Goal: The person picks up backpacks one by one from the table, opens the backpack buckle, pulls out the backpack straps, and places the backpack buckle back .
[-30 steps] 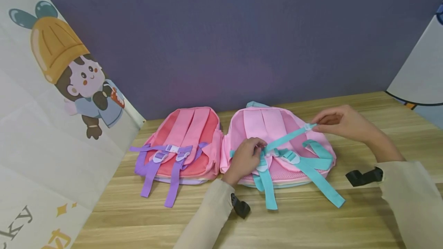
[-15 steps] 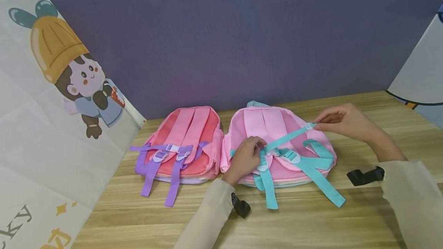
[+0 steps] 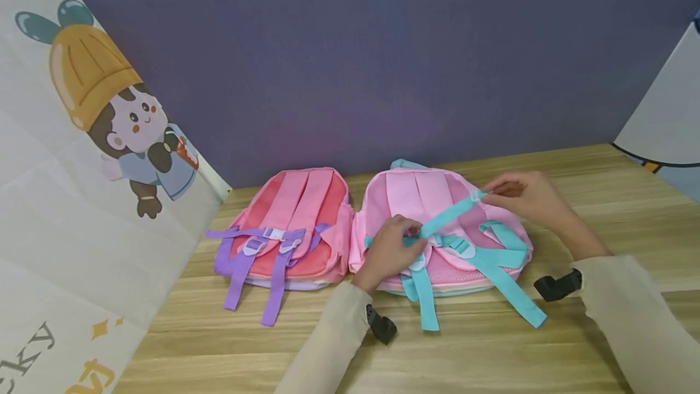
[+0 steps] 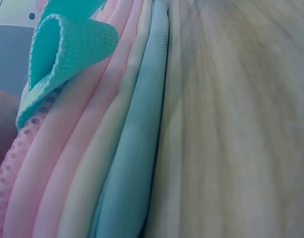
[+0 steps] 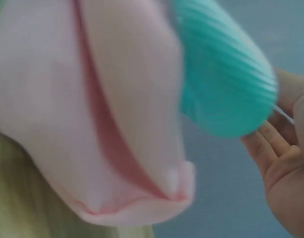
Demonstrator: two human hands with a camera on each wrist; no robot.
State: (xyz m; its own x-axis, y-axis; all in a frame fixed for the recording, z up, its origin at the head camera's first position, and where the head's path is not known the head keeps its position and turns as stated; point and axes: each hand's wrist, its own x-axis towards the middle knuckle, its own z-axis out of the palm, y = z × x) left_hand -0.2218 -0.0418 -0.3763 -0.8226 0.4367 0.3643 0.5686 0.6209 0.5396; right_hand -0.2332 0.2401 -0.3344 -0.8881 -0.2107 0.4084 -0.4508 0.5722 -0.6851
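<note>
over mesh-back pink bkpk [image 3: 406, 192], l hand [image 3: 390, 252] & r hand [image 3: 529, 197], both curled, pinch flat woven teal strap [image 3: 449, 214].

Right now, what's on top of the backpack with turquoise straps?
Turquoise straps with white buckles lie across the pink backpack. The left hand and right hand hold one strap between them; whatever's under the left hand is covered.

saw a light pink backpack [image 3: 403, 199] lying straps up, with a teal strap [image 3: 449, 216] stretched straight and slanting across it; noticed a white buckle [image 3: 476, 197] near the strap's upper end.
</note>
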